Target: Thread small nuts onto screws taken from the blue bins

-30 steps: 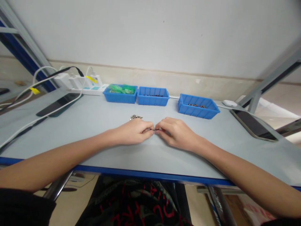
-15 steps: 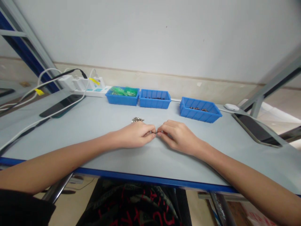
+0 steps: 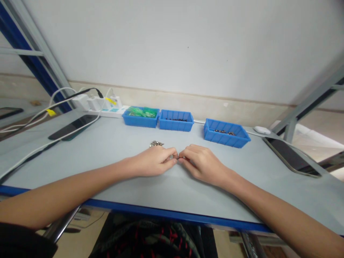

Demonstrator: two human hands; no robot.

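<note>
— And there it is, dead centre of our dial: a small dark piece [image 3: 177,158] bridging both sets of fingertips!

— Left hand [image 3: 156,161] pinches one end between thumb and forefinger; right hand [image 3: 203,163] mirrors it on the other. Why fingertips only?

— So slim a thing leaves little to grip, I'd judge. Exactly what it is, I can't tell.

— And that metal pile [image 3: 156,143] at ten o'clock?

— Just beyond the left knuckles, presumably for a short reach.

— Farther out: green-filled bin [image 3: 140,122] at eleven, middle bin [image 3: 176,125] at twelve, angled bin [image 3: 225,140] at two!

— Set well back, likely giving both hands room.
</note>
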